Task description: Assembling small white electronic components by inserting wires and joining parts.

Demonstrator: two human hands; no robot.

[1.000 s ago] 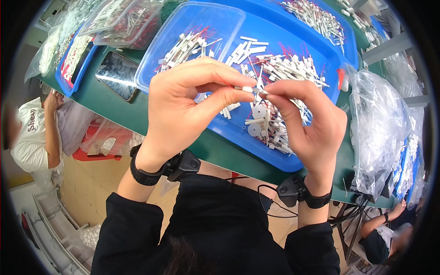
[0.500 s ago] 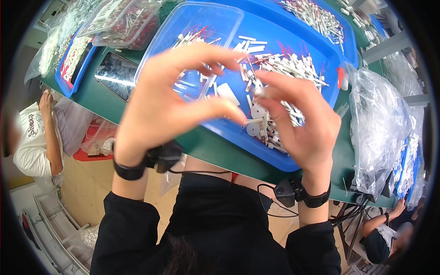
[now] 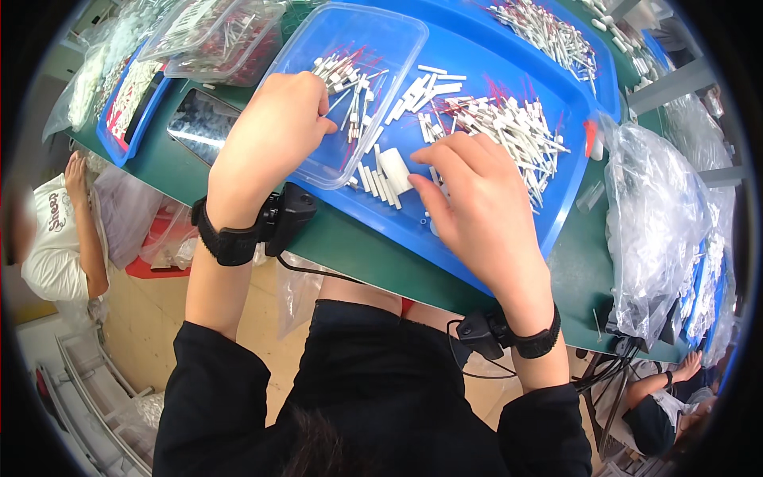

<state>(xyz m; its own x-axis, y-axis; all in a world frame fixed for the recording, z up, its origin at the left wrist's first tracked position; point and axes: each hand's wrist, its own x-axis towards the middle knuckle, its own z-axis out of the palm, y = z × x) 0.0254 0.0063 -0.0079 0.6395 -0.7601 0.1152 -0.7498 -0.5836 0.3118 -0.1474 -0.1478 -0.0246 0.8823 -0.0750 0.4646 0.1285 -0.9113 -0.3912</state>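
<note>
My left hand [image 3: 274, 127] is over the near left side of a clear plastic box [image 3: 326, 176]. Its fingers curl inward, and whatever they hold, if anything, is hidden. Beside its fingertips, inside the box, lie white rod-like parts with red wires [image 3: 338, 71]. My right hand [image 3: 481, 203] hovers low over the blue tray [image 3: 381, 229], thumb and forefinger apart, nothing visible between them. Close to its thumb lies a wider white piece [image 3: 394, 169], with short white sticks [image 3: 372, 181] alongside. Past its knuckles spreads a heap of white parts with red wires [image 3: 509, 131].
A dark phone [image 3: 203, 127] lies on the green table [image 3: 362, 269], left of the box. Lidded clear containers [image 3: 226, 48] stand behind it. Another blue tray of parts [image 3: 548, 40] is at the far right, and a clear bag [image 3: 656, 222] is on the right. People sit at both sides.
My hands have moved apart from above the tray. The left went over the clear box and its fingers curled in; the right shifted left and lower, its pinch loosened.
</note>
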